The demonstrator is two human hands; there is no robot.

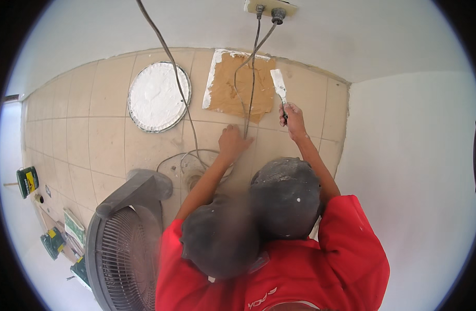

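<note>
My right hand (294, 120) is wrapped round the dark handle of a putty knife (279, 85). Its blade is smeared white and points toward the wall, just right of a brown, wrinkled sheet (232, 85). White paste coats that sheet's left and top edges. Beside the sheet's near edge, my left hand (235, 143) is low over the floor, thumb apart from the bent fingers, with nothing visible in it. A power cable (248, 116) runs by its thumb; whether they touch, I cannot tell. Further left lies a round white piece (159, 97) with a ridged, dark-edged rim.
Two plugs sit in the wall socket (271, 9), their cables crossing the sheet. Another cable (168, 49) hangs over the round piece. A grey fan (126, 254) stands at my left, near my knees (284, 197). Green containers (28, 181) line the far left. White walls border the tiled floor (105, 135).
</note>
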